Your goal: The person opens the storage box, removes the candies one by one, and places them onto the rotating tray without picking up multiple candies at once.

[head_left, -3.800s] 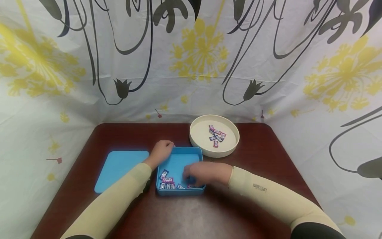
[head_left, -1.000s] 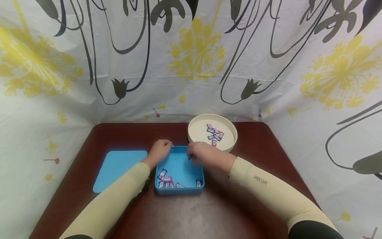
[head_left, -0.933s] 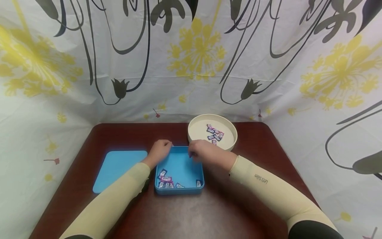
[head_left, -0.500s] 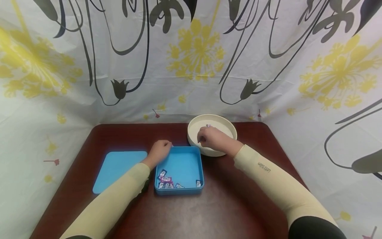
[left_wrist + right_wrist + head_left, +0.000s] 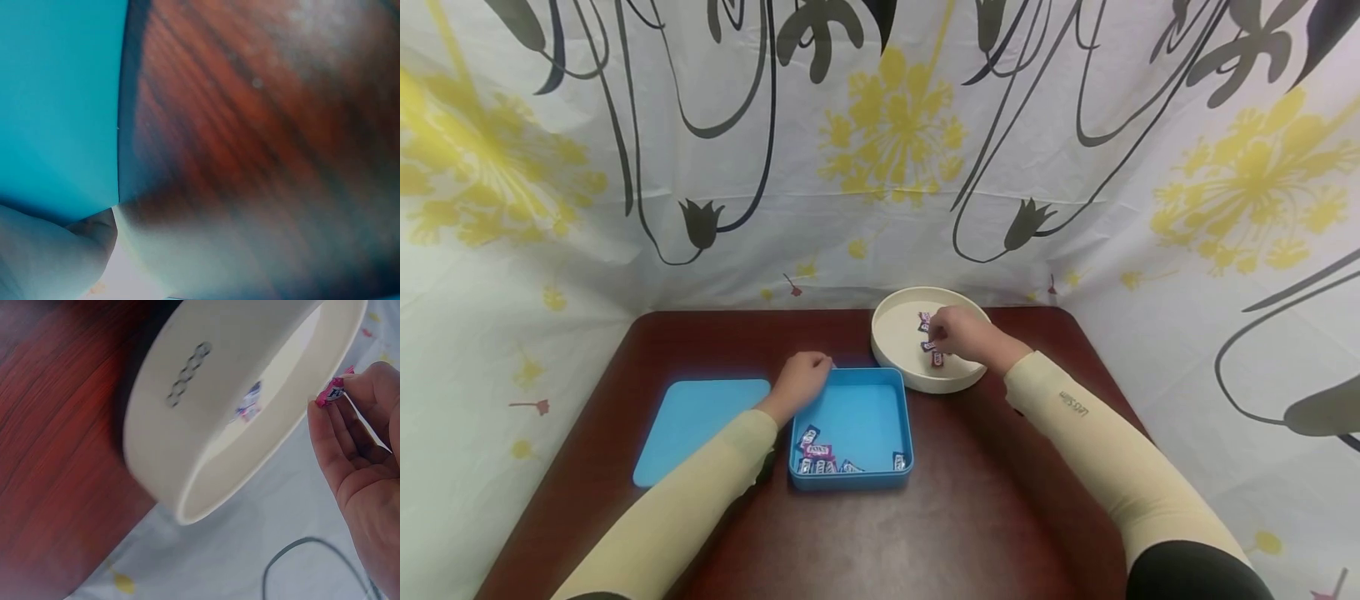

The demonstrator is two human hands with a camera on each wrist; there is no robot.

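Observation:
In the head view, my right hand (image 5: 964, 332) is over the round cream tray (image 5: 891, 337). In the right wrist view, its thumb and fingertips pinch a pink wrapped candy (image 5: 331, 392) above the tray's rim. Several wrapped candies (image 5: 937, 359) lie in the tray, some hidden behind the hand. My left hand (image 5: 803, 383) grips the far left corner of the blue box (image 5: 857, 408); its fingertips are partly hidden. Pink and dark-blue wrapped candies (image 5: 818, 451) lie along the box's near side, with a single dark candy (image 5: 899, 460) in the near right corner.
A flat blue lid (image 5: 700, 429) lies left of the box on the dark red-brown table (image 5: 865, 542). A white curtain (image 5: 820, 167) with yellow and grey flower prints hangs behind and on both sides. The tray stands just behind the box's right corner.
My right hand has moved right and away from me, from above the box's far right edge to over the tray. My left hand stays at the box corner.

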